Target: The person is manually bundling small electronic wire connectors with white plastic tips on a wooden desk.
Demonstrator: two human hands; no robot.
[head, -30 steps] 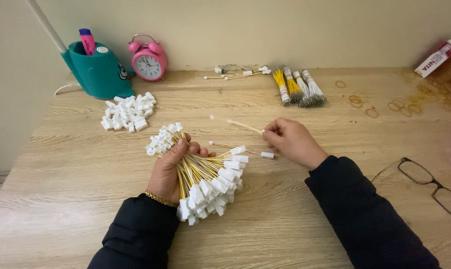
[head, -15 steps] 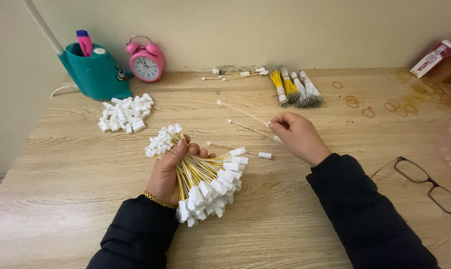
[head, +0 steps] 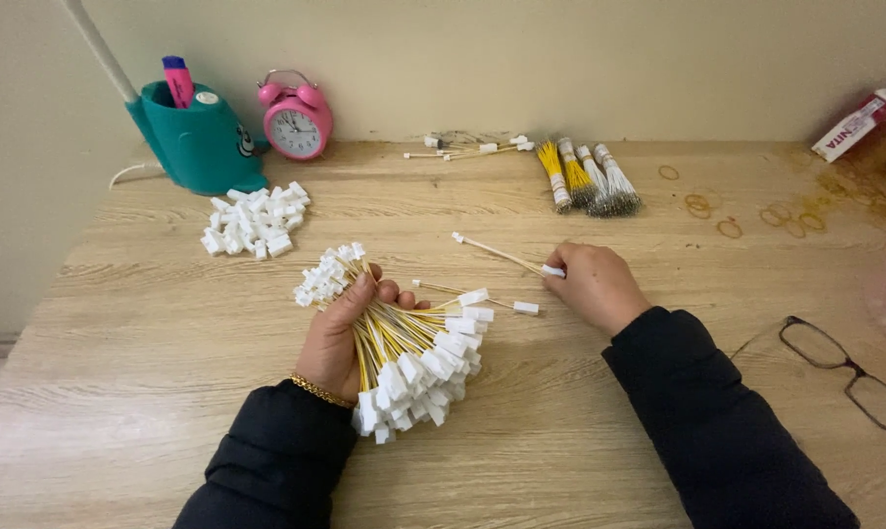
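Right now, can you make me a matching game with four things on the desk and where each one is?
Things:
1. alarm clock
2. glasses
3. big bundle of wires
4. single wire

Places:
A. gripped in the left hand
B. at the back by the wall, next to the teal holder
C. pinched in the right hand
D. lying on the desk's right edge

Pairs: 1-B, 2-D, 3-A, 4-C
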